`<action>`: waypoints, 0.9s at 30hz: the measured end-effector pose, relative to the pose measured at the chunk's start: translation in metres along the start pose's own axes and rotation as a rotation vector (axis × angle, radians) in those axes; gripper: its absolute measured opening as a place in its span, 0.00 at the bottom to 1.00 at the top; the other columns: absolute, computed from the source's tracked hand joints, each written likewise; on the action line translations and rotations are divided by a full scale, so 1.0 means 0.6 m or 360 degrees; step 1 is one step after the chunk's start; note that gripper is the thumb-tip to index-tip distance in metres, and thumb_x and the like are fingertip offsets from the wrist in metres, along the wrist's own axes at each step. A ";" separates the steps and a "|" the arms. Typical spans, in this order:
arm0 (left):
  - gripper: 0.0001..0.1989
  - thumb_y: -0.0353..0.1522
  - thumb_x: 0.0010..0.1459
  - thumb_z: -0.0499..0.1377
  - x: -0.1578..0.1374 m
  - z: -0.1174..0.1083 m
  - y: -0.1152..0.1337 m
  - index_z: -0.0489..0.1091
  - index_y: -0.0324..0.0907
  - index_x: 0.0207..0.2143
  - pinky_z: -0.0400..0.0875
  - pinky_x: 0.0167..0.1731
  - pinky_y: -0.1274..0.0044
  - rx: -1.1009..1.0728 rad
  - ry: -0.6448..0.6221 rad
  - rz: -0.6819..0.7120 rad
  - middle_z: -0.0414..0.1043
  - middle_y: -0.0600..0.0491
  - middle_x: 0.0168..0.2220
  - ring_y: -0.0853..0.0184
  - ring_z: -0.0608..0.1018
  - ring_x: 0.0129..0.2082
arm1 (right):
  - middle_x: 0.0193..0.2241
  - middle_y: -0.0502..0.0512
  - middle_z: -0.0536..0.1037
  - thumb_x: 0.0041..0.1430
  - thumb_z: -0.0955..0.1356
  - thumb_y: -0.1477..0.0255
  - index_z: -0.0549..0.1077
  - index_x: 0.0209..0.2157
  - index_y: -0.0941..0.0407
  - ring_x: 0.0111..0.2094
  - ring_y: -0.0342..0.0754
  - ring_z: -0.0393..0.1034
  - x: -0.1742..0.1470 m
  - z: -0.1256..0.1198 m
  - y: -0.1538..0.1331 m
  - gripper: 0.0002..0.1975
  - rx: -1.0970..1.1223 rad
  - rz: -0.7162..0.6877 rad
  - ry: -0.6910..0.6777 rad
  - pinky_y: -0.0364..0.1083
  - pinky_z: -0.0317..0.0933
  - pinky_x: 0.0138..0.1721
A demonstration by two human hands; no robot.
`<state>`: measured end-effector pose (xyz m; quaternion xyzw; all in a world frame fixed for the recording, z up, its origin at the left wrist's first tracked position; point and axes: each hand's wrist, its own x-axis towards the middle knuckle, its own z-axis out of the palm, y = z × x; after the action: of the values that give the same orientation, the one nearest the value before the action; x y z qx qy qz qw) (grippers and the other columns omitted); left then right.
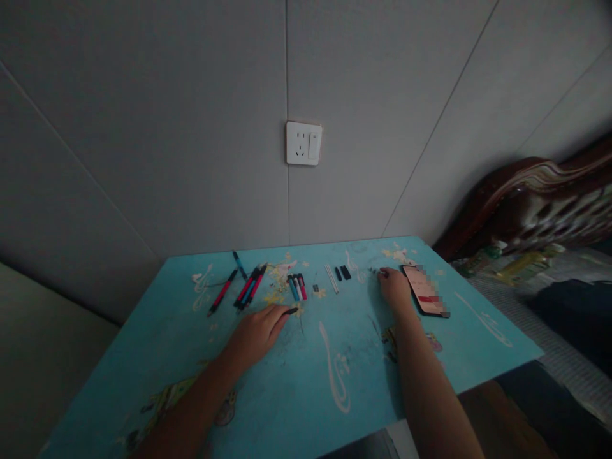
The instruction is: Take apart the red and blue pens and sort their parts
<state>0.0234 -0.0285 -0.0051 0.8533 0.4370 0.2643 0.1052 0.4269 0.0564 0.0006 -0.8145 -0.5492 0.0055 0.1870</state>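
My left hand (261, 333) is closed around a short black pen part (291, 311), which sticks out past the fingertips. Just beyond it lie several short pen barrels (297, 287) in blue, white and pink. My right hand (394, 285) reaches down to the table with its fingers pinched together. Beside those fingertips are tiny dark pieces (373, 270); whether one is in the pinch I cannot make out. Between the hands lie thin white refills (331, 279), black grips (345, 273) and a small dark group of bits (315, 288).
Several pink and blue pens (250, 288) lie at the left, with a pink pen (222, 293) and a blue pen (240, 264) apart from them. A phone (424, 290) rests right of my right hand on the turquoise table (296, 395). The wall carries a socket (303, 144).
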 end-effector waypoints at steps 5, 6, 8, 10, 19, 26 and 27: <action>0.13 0.34 0.68 0.51 0.001 0.000 0.002 0.70 0.44 0.49 0.74 0.44 0.73 -0.0001 0.0026 0.0002 0.77 0.49 0.42 0.65 0.80 0.41 | 0.44 0.65 0.79 0.63 0.64 0.69 0.74 0.53 0.58 0.46 0.54 0.74 -0.001 0.002 -0.007 0.19 0.0005 -0.0014 0.0019 0.45 0.61 0.45; 0.12 0.34 0.68 0.51 0.000 0.001 0.002 0.71 0.44 0.49 0.74 0.44 0.73 -0.0005 0.0039 0.0006 0.77 0.49 0.42 0.65 0.80 0.41 | 0.44 0.65 0.79 0.63 0.64 0.69 0.73 0.53 0.58 0.46 0.54 0.74 -0.002 0.002 -0.009 0.19 0.0006 -0.0018 0.0021 0.45 0.61 0.45; 0.12 0.33 0.67 0.51 0.000 0.001 0.002 0.71 0.44 0.49 0.74 0.44 0.73 -0.0016 0.0054 0.0017 0.77 0.49 0.42 0.65 0.80 0.41 | 0.45 0.64 0.79 0.63 0.64 0.69 0.73 0.54 0.57 0.46 0.53 0.73 -0.003 0.001 -0.009 0.19 0.0007 -0.0021 0.0023 0.45 0.61 0.45; 0.12 0.33 0.68 0.51 0.000 0.001 0.002 0.71 0.44 0.49 0.74 0.44 0.73 -0.0025 0.0058 0.0030 0.77 0.49 0.42 0.65 0.80 0.41 | 0.45 0.64 0.78 0.63 0.64 0.69 0.72 0.54 0.58 0.46 0.53 0.73 -0.004 -0.003 -0.008 0.20 0.0005 -0.0016 0.0019 0.45 0.61 0.45; 0.12 0.33 0.67 0.52 0.003 0.006 0.000 0.72 0.44 0.48 0.74 0.43 0.73 -0.0061 0.0084 -0.0068 0.76 0.50 0.40 0.65 0.79 0.40 | 0.40 0.62 0.79 0.67 0.60 0.63 0.74 0.49 0.59 0.36 0.50 0.72 -0.083 -0.034 -0.127 0.19 0.0781 -0.0616 0.0135 0.47 0.63 0.40; 0.13 0.34 0.67 0.53 0.001 0.000 0.005 0.71 0.42 0.51 0.74 0.42 0.73 0.0056 0.0027 0.0157 0.74 0.49 0.39 0.65 0.77 0.39 | 0.38 0.58 0.79 0.70 0.58 0.67 0.76 0.42 0.56 0.42 0.49 0.71 -0.225 -0.032 -0.251 0.16 0.1010 -0.1512 -0.0566 0.48 0.61 0.48; 0.13 0.34 0.67 0.53 0.001 -0.002 0.006 0.71 0.41 0.49 0.73 0.42 0.72 0.0119 0.0017 0.0212 0.74 0.49 0.38 0.65 0.77 0.39 | 0.39 0.58 0.79 0.71 0.57 0.68 0.75 0.42 0.57 0.42 0.49 0.71 -0.232 -0.033 -0.253 0.17 0.1005 -0.1528 -0.0647 0.47 0.61 0.47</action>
<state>0.0255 -0.0304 -0.0021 0.8824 0.3894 0.2587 0.0533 0.2403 -0.0248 0.0391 -0.3638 -0.8516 0.2386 0.2925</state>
